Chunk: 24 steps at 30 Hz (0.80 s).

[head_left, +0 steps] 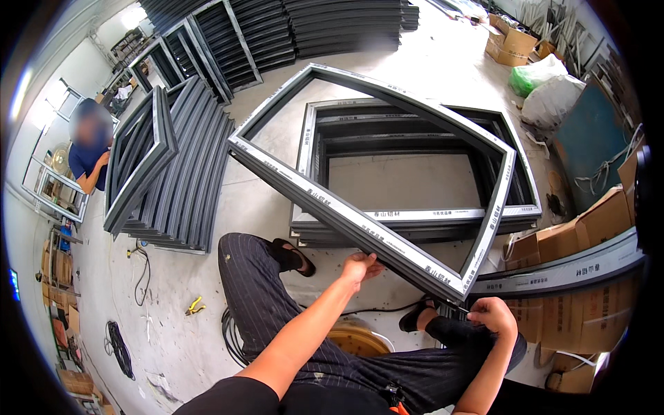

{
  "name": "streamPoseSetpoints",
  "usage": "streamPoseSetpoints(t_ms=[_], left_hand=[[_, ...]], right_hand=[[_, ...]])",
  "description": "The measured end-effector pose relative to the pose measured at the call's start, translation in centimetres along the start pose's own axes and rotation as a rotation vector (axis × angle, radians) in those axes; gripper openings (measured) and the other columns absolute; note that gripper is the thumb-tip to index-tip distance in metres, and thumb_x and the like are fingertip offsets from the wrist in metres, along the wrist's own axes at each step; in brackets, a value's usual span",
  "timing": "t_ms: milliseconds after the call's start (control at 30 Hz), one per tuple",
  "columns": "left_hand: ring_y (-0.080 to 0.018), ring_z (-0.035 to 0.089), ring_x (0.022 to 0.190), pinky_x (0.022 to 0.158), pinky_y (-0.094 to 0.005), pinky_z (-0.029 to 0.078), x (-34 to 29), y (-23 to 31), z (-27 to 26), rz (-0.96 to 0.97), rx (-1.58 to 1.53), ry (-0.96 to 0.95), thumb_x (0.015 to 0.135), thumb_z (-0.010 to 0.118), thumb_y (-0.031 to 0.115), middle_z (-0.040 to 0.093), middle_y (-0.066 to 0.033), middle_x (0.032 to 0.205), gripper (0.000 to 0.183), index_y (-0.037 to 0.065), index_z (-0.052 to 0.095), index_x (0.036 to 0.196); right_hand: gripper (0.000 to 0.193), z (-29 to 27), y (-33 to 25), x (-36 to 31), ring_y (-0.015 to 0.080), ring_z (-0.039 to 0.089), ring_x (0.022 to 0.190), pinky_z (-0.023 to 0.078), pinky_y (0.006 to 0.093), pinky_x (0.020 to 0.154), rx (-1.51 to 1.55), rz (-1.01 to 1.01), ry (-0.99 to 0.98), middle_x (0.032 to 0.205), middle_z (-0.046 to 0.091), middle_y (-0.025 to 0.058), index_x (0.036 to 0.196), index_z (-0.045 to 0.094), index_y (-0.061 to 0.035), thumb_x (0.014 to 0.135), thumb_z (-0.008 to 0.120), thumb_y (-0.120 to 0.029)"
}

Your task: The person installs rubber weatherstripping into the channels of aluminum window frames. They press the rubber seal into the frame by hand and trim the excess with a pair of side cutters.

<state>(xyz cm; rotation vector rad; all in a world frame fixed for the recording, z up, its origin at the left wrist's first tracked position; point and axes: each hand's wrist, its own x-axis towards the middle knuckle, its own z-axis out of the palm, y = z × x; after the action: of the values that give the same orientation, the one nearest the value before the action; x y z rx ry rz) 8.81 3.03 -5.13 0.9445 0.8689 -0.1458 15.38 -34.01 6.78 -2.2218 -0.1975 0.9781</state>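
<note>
A dark grey window frame with white printed film on its face lies tilted across a stack of similar frames. My left hand is closed round the near lower edge of the tilted frame. Close to that frame's nearest corner is my right hand, its thumb and finger pinched together. A small thin dark piece shows between the fingertips and the corner, too small to name. My knees are bent on both sides of a yellow bucket-like thing, partly hidden under my arm.
Leaning frames stand at left, with a person behind them. Yellow-handled pliers and a black cable coil lie on the floor. Cardboard boxes and a film-covered profile crowd the right. Dark profiles are stacked behind.
</note>
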Motion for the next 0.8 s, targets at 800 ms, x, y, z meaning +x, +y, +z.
streamPoseSetpoints(t_ms=[800], left_hand=[[-0.0263,0.067,0.080,0.077,-0.0399,0.061,2.9,0.9,-3.3,0.062,-0.265,0.185,0.086,0.072,0.022,0.065,-0.0120,0.089,0.031,-0.001,0.056,0.099]], right_hand=[[0.015,0.0,0.4,0.6,0.0153,0.061,0.059,0.049,0.0296,0.058,0.012,0.059,0.013,0.064,0.063,0.0088,0.079,0.064,0.0038,0.073,0.074,-0.006]])
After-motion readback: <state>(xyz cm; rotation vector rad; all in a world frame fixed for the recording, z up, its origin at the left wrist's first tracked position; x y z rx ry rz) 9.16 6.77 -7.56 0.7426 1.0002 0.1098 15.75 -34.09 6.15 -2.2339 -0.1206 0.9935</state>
